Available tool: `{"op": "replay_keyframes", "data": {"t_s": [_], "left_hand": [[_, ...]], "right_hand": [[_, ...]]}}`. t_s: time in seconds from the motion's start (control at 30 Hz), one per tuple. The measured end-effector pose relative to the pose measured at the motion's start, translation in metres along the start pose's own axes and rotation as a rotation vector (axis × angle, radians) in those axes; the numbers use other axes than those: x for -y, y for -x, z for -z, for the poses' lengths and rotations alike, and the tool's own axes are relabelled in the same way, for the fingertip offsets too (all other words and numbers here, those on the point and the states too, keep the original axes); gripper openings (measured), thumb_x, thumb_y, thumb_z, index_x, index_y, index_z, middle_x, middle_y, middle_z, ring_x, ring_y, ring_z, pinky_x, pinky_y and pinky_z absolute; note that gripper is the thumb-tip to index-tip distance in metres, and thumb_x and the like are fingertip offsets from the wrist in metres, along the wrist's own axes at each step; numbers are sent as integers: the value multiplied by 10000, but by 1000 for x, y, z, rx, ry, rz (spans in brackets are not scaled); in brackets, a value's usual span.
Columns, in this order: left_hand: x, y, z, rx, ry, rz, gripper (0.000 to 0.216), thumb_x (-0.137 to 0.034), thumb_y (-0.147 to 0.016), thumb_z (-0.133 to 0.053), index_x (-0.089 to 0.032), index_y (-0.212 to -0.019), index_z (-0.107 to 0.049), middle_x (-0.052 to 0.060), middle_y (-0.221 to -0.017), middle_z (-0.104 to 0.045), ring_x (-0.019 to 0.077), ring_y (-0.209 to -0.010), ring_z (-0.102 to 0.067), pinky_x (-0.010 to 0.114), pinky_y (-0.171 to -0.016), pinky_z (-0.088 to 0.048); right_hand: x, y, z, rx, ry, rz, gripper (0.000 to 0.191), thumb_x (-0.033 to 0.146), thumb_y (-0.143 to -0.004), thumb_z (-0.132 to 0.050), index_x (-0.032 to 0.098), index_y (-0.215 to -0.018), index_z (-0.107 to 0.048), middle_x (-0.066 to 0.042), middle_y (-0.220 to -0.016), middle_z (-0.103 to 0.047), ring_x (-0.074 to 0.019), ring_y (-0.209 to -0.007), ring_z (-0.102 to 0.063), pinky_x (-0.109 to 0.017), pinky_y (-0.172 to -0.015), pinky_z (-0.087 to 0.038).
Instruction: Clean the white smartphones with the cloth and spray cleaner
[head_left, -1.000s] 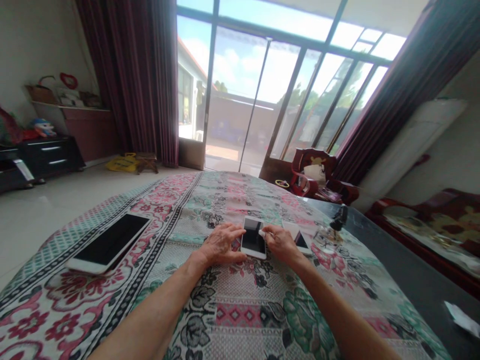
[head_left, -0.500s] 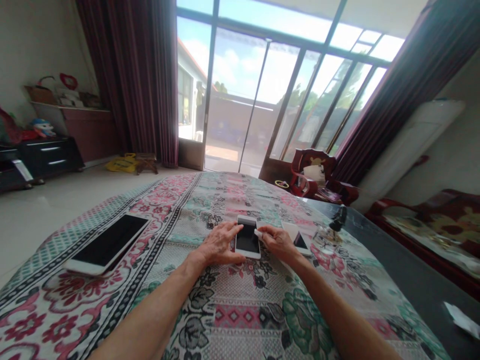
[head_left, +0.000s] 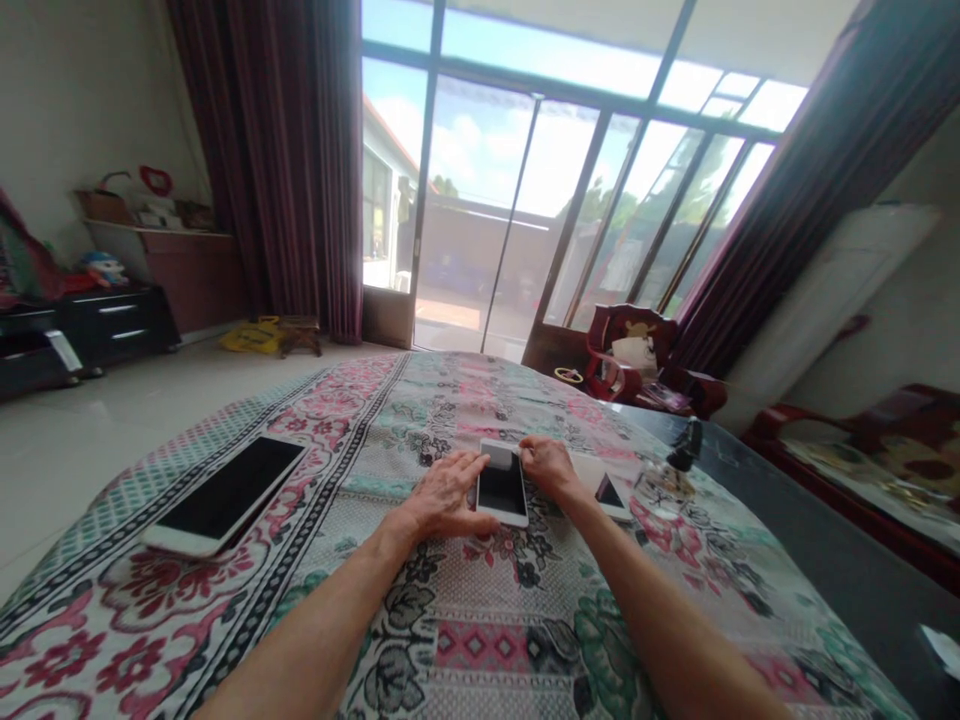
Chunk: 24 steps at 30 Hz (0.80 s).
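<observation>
A white smartphone point(head_left: 502, 487) with a dark screen lies face up on the patterned tablecloth point(head_left: 480, 610). My left hand point(head_left: 450, 493) holds it by its left side, fingers at the upper left and thumb along the bottom edge. At the phone's upper right corner, my right hand point(head_left: 547, 467) is closed in a pinch. The small white wad seen in these fingers earlier is now mostly hidden by them. Partly behind my right wrist lies another white device point(head_left: 611, 497) with a dark patch.
A larger white tablet point(head_left: 232, 490) with a black screen rests at the left, on top of something thin. To the right stand a clear glass dish point(head_left: 660, 487) and a small black figure point(head_left: 684, 447). Beyond the cloth's right edge is a dark tabletop point(head_left: 757, 500).
My right hand has moved up from the right side of the screen to the phone's top right corner. The left hand keeps its hold. The view has tilted slightly.
</observation>
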<state>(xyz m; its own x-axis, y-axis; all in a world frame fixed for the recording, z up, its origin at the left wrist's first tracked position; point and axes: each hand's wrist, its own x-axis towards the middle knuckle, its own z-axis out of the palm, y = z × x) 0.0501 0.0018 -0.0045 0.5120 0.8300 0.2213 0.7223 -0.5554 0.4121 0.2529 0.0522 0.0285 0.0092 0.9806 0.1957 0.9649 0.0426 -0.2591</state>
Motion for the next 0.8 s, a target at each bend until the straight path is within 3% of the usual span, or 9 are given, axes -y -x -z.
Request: {"op": "replay_keyframes", "data": {"t_s": [0.33,0.8], "left_hand": [[3,-1,-3,-9,38,5,927,-553,-652,-691,-134,-1416,-375,143,-1486,-389,309,-1392,-301,433,-1143,-241],[1,0,1,-14,60,3,942,-534,-632,-712,-179,-1425,-348,131,-1469,-411,307,-1367,-340,412,-1127,-267]], "right_hand": [[6,16,3,5,19,40,278,277,-860,-501,196,-988,-735,-86,-965,-739,-192,-922,-665,-238,-768,-421],[6,76,14,27,115,209,257,216,-911,-445,180,-993,-685,-87,-970,-701,-175,-893,-637,-243,-775,-390]]}}
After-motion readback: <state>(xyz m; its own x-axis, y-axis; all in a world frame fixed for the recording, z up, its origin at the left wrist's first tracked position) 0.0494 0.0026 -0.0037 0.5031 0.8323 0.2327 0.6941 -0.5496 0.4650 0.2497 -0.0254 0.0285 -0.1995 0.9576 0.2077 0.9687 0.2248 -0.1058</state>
